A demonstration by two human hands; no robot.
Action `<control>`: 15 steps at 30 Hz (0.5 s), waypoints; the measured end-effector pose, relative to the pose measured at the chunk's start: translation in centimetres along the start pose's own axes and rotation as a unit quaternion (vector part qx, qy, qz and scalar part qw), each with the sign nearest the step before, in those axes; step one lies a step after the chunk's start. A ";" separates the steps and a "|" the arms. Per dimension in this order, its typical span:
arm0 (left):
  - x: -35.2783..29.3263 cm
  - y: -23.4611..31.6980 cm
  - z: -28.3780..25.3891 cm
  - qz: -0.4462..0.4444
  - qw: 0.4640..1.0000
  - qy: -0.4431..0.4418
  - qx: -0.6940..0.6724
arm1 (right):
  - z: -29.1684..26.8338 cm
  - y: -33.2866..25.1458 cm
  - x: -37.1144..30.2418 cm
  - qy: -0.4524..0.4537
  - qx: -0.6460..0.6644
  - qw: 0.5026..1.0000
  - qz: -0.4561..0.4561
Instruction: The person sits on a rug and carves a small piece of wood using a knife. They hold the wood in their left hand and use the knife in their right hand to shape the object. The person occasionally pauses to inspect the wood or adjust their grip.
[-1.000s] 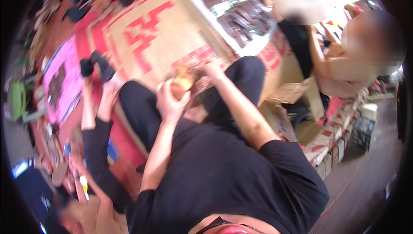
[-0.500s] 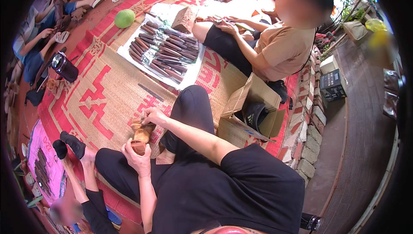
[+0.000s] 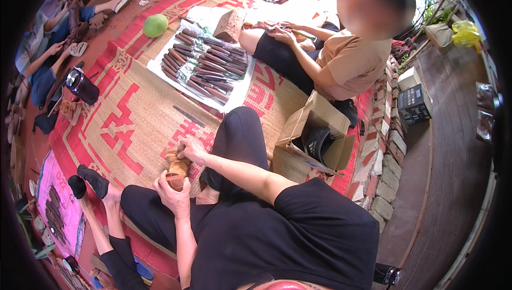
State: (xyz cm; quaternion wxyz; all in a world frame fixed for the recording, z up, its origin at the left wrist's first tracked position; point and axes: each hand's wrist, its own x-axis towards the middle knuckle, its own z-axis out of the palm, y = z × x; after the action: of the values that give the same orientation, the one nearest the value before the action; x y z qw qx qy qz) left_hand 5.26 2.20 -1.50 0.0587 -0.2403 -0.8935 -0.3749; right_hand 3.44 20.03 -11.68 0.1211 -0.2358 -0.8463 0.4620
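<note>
A carved wooden piece, tan and brown with a flat reddish-brown end, is held over my lap. My left hand grips it around that reddish end. At its far, knobbly end my right hand is closed, fingers bent against the wood. Whether a small thing is pinched in those right fingers cannot be made out. Beyond my hands, a white sheet on the mat carries rows of dark-handled carving tools and a rough wooden block. One thin dark tool lies apart on the mat.
A woven red and tan mat spreads beneath me. An open cardboard box with a dark cap inside stands to my right, near a low brick edging. Co-workers sit ahead and left. A green round fruit and a dark flask stand farther off.
My right fingers have shifted slightly to the right along the far end of the carving. My left hand keeps its grip, and the whole view has moved a little.
</note>
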 end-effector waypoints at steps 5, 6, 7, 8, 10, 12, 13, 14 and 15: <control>0.5 1.0 -0.3 0.017 1.000 -0.017 0.016 | 0.7 2.5 2.0 0.018 0.074 0.982 0.173; 0.4 0.9 -0.2 0.012 1.000 -0.016 0.011 | 0.5 2.5 2.1 0.006 0.101 0.980 0.169; 0.1 0.6 -0.1 0.004 1.000 -0.014 0.008 | -0.1 1.8 1.8 -0.011 0.126 0.978 0.166; -0.1 -0.1 -0.2 0.000 1.000 -0.004 0.003 | -0.1 0.8 1.6 -0.048 0.204 0.961 0.181; -0.1 -0.3 -0.2 -0.003 1.000 0.004 0.000 | -0.1 0.1 0.9 -0.061 0.104 0.990 0.072; -0.1 -0.1 0.0 -0.006 1.000 0.003 0.007 | -0.1 -0.6 0.4 -0.065 0.031 0.997 0.020; 0.0 0.1 0.0 -0.004 1.000 0.000 0.008 | -0.4 -0.8 0.4 -0.066 0.034 0.996 0.039; 0.1 0.3 -0.1 -0.002 1.000 -0.004 0.009 | -0.7 -1.0 0.6 -0.067 0.037 0.995 0.057; 0.2 0.6 -0.2 0.002 1.000 -0.007 0.010 | -1.0 -1.2 0.8 -0.067 0.040 0.994 0.075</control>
State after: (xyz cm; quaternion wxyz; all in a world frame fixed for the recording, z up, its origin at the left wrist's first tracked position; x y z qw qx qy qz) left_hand 5.29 2.51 -0.95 0.0553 -0.2439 -0.8973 -0.3638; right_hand 2.82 20.58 -10.11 0.0383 -0.2616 -0.8133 0.5183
